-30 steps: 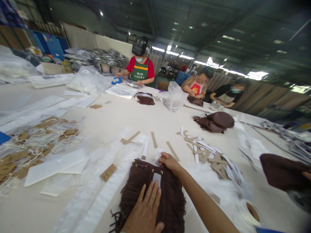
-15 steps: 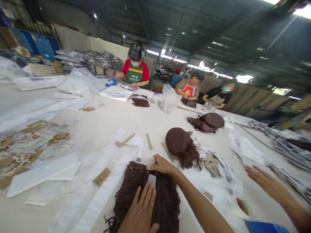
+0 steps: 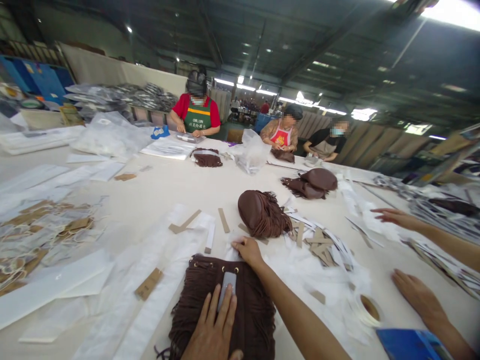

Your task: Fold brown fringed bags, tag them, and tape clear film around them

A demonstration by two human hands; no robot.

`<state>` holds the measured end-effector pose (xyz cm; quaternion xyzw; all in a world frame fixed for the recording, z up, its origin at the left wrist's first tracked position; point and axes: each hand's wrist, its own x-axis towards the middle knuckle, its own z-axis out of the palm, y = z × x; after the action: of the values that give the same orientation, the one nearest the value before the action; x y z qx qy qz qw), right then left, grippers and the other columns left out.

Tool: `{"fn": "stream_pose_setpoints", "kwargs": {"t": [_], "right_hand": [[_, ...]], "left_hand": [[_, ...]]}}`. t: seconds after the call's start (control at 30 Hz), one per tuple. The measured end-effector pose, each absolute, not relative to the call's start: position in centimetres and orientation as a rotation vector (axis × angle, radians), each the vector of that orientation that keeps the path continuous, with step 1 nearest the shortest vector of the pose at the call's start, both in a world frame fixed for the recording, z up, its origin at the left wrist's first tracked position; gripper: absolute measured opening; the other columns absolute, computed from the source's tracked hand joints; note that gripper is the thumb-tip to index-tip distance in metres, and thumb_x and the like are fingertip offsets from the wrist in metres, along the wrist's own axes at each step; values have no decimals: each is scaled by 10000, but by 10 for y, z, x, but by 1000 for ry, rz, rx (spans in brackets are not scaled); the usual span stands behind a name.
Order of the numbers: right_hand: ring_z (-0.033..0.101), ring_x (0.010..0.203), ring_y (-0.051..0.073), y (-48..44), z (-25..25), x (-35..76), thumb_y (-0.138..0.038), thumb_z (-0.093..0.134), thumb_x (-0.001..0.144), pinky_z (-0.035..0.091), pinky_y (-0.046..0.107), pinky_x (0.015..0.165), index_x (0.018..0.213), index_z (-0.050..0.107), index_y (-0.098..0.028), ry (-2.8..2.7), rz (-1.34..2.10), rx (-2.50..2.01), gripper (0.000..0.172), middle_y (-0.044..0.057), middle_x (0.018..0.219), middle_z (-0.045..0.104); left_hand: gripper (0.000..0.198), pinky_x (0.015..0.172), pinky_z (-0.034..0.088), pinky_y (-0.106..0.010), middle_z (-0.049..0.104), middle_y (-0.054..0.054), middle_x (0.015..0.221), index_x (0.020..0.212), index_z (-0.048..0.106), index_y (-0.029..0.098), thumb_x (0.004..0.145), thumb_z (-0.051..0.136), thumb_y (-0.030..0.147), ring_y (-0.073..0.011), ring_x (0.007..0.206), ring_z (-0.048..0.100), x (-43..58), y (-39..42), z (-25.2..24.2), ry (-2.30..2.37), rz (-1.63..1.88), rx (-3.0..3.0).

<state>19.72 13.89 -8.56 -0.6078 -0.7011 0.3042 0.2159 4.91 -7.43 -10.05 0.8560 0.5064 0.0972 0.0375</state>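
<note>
Head view: Has left hand (image 3: pixel 214 327) laid flat on fringed brown bag (image 3: pixel 250 306), fingers slightly spread, over gray strip (image 3: pixel 228 281). Has right hand (image 3: pixel 246 251) curled at bag's top edge, next to thin whitish sheet (image 3: pixel 229 248); cannot tell if pinching it. Can see bag lying on table (image 3: pixel 176 185). Relative to bag: can see tan tag (image 3: pixel 149 284) left, round-ended brown bag (image 3: pixel 262 215) beyond, scattered strips (image 3: pixel 320 243) beyond-right, tape roll (image 3: pixel 358 310) right, another person's hands (image 3: pixel 414 292) farther right.

Factory workshop, broad worktable (image 3: pixel 176 186), aproned workers (image 3: pixel 197 120)
</note>
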Motion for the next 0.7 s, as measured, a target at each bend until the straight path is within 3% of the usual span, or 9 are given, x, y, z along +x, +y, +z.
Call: {"fn": "stream_pose_setpoints", "kwargs": {"t": [0.33, 0.7], "right_hand": [[599, 776, 170, 143, -83, 195, -355, 614, 810, 402, 258, 694, 840, 692, -219, -1889, 717, -1783, 159, 16, 840, 700], [585, 730, 157, 148, -66, 191, -349, 588, 807, 391, 241, 663, 820, 671, -211, -1806, 602, -1724, 162, 7, 784, 685]], "left_hand": [[876, 1144, 164, -530, 29, -126, 1587, 1519, 115, 170, 821, 541, 484, -395, 1442, 73, 49, -82, -75, 1564, 276, 2545], [769, 1167, 86, -543, -27, -85, 1594, 1523, 105, 187, 888, 444, 457, -352, 1455, 18, 53, -88, -57, 1595, 212, 2482]]}}
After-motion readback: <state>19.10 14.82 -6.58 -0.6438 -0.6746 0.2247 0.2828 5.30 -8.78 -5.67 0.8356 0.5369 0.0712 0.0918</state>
